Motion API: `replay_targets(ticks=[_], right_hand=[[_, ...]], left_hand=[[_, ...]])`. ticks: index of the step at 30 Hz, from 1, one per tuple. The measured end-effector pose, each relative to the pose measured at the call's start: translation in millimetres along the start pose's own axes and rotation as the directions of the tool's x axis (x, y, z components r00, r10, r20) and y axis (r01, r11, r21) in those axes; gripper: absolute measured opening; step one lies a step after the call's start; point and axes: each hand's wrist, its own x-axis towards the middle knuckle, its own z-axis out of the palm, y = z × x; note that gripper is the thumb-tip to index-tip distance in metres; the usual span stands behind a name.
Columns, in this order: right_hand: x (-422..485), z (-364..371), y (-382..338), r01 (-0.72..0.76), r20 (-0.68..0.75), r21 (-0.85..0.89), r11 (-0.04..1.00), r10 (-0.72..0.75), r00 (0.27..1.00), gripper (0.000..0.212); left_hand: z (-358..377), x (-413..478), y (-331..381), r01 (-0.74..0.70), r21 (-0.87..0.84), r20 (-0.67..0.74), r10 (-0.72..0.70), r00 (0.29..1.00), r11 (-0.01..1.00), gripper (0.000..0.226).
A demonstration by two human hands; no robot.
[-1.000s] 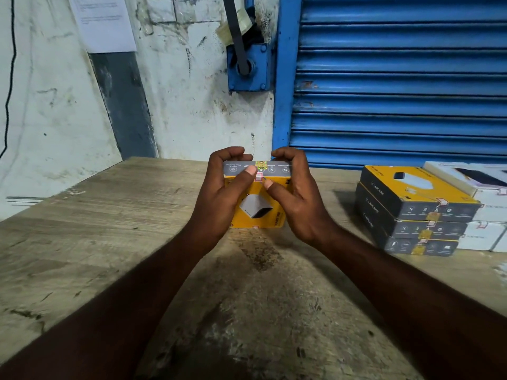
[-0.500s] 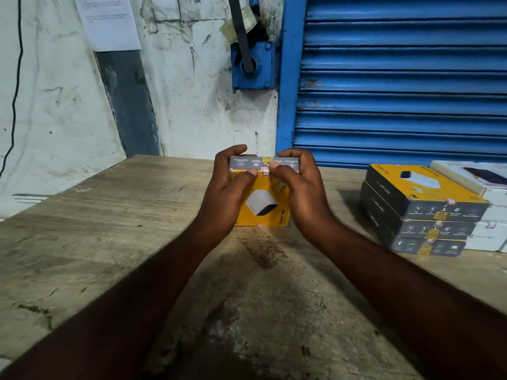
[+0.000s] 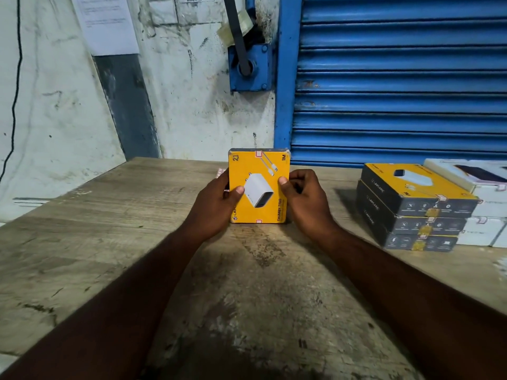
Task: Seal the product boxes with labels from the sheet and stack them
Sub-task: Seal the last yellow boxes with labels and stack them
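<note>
Holding the yellow box [image 3: 259,187] upright between both hands, I see its printed front turned toward me, with the white charger picture in the middle. My left hand [image 3: 216,204] grips the box's left edge, thumb laid on the front face and fingers wrapped behind. My right hand [image 3: 307,201] grips the right edge the same way, thumb tip on the front. The box's lower edge sits at the tabletop [image 3: 247,283]; I cannot tell whether it touches. A small label [image 3: 258,153] folds over the middle of the top edge and another label [image 3: 258,221] shows at the bottom edge. Well apart on my right, a stack of three boxes [image 3: 417,212] lies flat on the tabletop, white boxes [image 3: 482,229] just beside it. A blue shutter [image 3: 397,78] stands behind.
</note>
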Motion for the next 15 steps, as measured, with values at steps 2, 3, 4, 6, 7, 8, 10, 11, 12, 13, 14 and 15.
replay_targets(ticks=[2, 3, 4, 6, 7, 8, 10, 11, 12, 13, 14, 15], right_hand=[[-1.1, 0.5, -0.1, 0.001, -0.042, -0.008, 1.0, -0.001, 0.999, 0.016], [-1.9, 1.1, -1.6, 0.0, -0.072, -0.013, 1.0, -0.001, 0.997, 0.016], [-3.0, 0.8, -3.0, -0.002, -0.104, -0.019, 1.0, 0.0, 0.995, 0.018], [-2.7, 0.4, -6.0, -0.003, -0.159, -0.027, 1.0, -0.002, 0.987, 0.018], [-2.3, -0.1, -7.5, -0.007, -0.173, -0.035, 0.999, 0.001, 0.985, 0.017], [-2.0, -1.5, -8.8, -0.016, -0.175, -0.049, 0.999, 0.007, 0.985, 0.015], [-1.5, -5.3, -10.5, -0.032, -0.154, -0.108, 0.994, 0.015, 0.988, 0.016], [-2.5, -7.3, -12.7, -0.038, -0.136, -0.142, 0.989, 0.019, 0.991, 0.02], [-3.7, -10.3, -14.5, -0.045, -0.119, -0.171, 0.984, 0.025, 0.993, 0.022], [-4.7, -13.9, -16.6, -0.056, -0.111, -0.191, 0.98, 0.035, 0.993, 0.024], [-5.6, -18.3, -19.2, -0.069, -0.114, -0.209, 0.975, 0.046, 0.992, 0.025], [-5.6, -21.5, -21.9, -0.089, -0.125, -0.221, 0.971, 0.062, 0.99, 0.024]], left_hand=[[-0.3, 0.3, -4.3, -0.012, 0.002, -0.006, 0.012, 1.0, 1.0, 0.034], [-0.6, 0.8, -5.9, -0.013, 0.003, -0.019, 0.013, 1.0, 1.0, 0.034], [-0.6, 0.8, -6.8, -0.012, 0.016, -0.027, 0.012, 1.0, 1.0, 0.034], [-1.5, 0.9, -6.0, -0.013, 0.012, -0.042, 0.014, 0.999, 1.0, 0.036], [-2.0, 0.3, -3.6, 0.01, -0.035, -0.055, -0.012, 0.998, 0.999, 0.036], [-2.3, -0.3, -0.6, 0.047, -0.106, -0.066, -0.055, 0.996, 0.993, 0.034], [-3.3, -2.3, 7.1, 0.142, -0.278, -0.071, -0.167, 0.983, 0.95, 0.025], [-4.2, -3.8, 10.2, 0.186, -0.354, -0.053, -0.218, 0.974, 0.917, 0.021], [-3.8, -5.2, 13.4, 0.224, -0.411, -0.023, -0.256, 0.966, 0.884, 0.019], [-2.8, -6.4, 16.9, 0.256, -0.46, 0.009, -0.283, 0.959, 0.85, 0.017], [-2.0, -7.7, 22.0, 0.283, -0.501, 0.038, -0.306, 0.951, 0.818, 0.016], [-1.2, -8.5, 26.5, 0.308, -0.534, 0.063, -0.326, 0.943, 0.787, 0.017]])
